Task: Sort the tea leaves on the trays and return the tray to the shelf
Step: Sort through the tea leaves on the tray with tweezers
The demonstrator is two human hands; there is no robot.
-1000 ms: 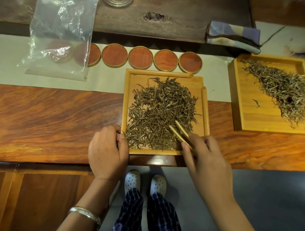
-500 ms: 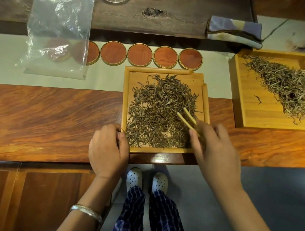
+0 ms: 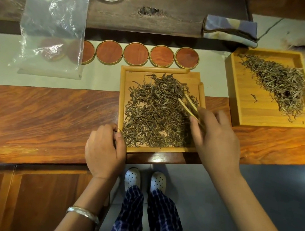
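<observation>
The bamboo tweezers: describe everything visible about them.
The bamboo tweezers are two pale, flat strips that look like bamboo, slightly parted at the tips. The right hand pinches them, hiding their rear end. They slant up and left, tips in the tea leaves near the right side of the near tray.

Left hand (image 3: 104, 150) is resting low with its fingers curled, thumb tucked in. Right hand (image 3: 216, 136) is reaching forward, fingers pinching together.
</observation>
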